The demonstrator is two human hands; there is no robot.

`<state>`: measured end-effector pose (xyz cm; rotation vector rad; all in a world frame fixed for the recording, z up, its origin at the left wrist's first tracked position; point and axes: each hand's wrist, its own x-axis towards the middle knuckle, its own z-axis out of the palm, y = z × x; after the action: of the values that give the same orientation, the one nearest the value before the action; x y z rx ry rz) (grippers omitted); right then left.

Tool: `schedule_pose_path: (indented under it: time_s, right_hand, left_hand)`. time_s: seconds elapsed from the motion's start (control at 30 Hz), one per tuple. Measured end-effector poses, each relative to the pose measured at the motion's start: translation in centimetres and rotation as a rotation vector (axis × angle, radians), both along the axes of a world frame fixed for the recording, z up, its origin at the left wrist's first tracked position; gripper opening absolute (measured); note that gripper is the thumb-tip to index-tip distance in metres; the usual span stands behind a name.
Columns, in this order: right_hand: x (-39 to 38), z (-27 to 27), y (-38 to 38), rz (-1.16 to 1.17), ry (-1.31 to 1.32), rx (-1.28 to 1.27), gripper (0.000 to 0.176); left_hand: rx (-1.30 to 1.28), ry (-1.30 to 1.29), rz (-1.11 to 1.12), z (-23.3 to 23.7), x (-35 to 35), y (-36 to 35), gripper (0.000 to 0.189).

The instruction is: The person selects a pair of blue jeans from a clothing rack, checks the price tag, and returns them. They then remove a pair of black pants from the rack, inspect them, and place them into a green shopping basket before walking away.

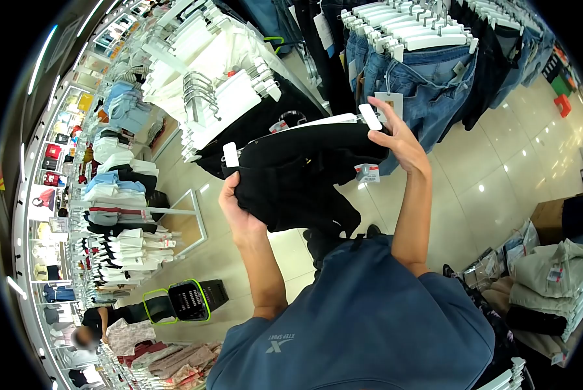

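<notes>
A pair of black pants [298,169] hangs in front of me from a white clip hanger [311,123]. My left hand [241,207] is closed on the cloth at the left end, just below the hanger's left clip [231,155]. With thumb and fingers, my right hand [400,140] grips the right clip [370,117] at the other end of the waistband. A white-and-red tag [367,173] dangles under the right side. The lower part of the pants is bunched and droops toward my body.
Blue jeans [421,84] on white hangers hang ahead to the right. A rack of white hangers [220,104] stands ahead to the left. Folded beige pants [545,279] are piled at lower right. A black basket with green handles [190,300] and another person [96,325] are at lower left.
</notes>
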<state>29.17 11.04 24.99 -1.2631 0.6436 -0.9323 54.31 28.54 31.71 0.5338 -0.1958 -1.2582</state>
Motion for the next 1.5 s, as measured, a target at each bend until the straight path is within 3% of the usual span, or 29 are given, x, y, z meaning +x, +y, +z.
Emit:
schedule_pose_path:
  time_s: [0.2, 0.3, 0.5, 0.57, 0.63, 0.87, 0.97, 1.1, 1.23, 1.3, 1.37, 1.43, 1.5]
  right_hand:
    - [-0.1, 2.0, 0.8, -0.044, -0.230, -0.088, 0.076]
    - [0.3, 2.4, 1.2, -0.186, -0.324, -0.193, 0.076]
    - [0.0, 2.7, 1.5, -0.122, -0.386, -0.069, 0.077]
    - [-0.1, 2.2, 1.5, -0.049, -0.425, 0.097, 0.061]
    - [-0.7, 1.5, 1.4, -0.093, -0.259, 0.169, 0.047]
    - [-0.2, 0.7, 1.4, -0.223, -0.129, 0.291, 0.047]
    - [0.9, 1.8, 2.1, -0.353, -0.235, 0.348, 0.043]
    - [1.8, 3.0, 3.0, -0.471, -0.365, 0.339, 0.035]
    - [2.6, 4.1, 3.9, -0.483, -0.353, 0.242, 0.029]
    - [3.2, 3.9, 4.3, -0.455, -0.275, 0.104, 0.029]
    - [4.2, 4.0, 4.5, -0.463, -0.299, 0.028, 0.030]
    - [4.6, 4.3, 4.9, -0.461, -0.277, -0.015, 0.027]
    - [5.2, 4.5, 5.3, -0.466, -0.242, -0.068, 0.027]
  left_hand:
    - [-0.001, -0.170, 0.024, -1.2, -0.1, 0.8, 0.037]
    - [0.028, -0.266, 0.085, -2.1, -0.4, 1.1, 0.038]
    - [0.018, -0.225, 0.024, -3.4, -0.4, 2.1, 0.044]
    - [0.057, -0.232, 0.047, -3.2, -0.6, 2.1, 0.045]
    - [0.058, -0.247, 0.068, -3.3, -0.6, 2.2, 0.046]
    - [0.014, -0.385, 0.123, -3.3, 0.0, 2.1, 0.041]
    - [0.014, -0.532, 0.182, -2.5, -0.5, 2.0, 0.040]
    - [0.256, -0.877, 0.310, -3.4, 0.6, 1.4, 0.045]
    - [0.389, -1.500, 0.822, -5.4, -3.0, 0.8, 0.056]
    - [0.268, -1.573, 0.880, -6.1, -5.4, 1.1, 0.053]
    - [0.115, -1.525, 0.718, -8.1, -7.4, 1.4, 0.039]
    - [0.173, -1.461, 0.390, -9.0, -9.5, 1.8, 0.015]
    - [0.285, -1.218, -0.081, -9.5, -10.2, 1.3, 0.034]
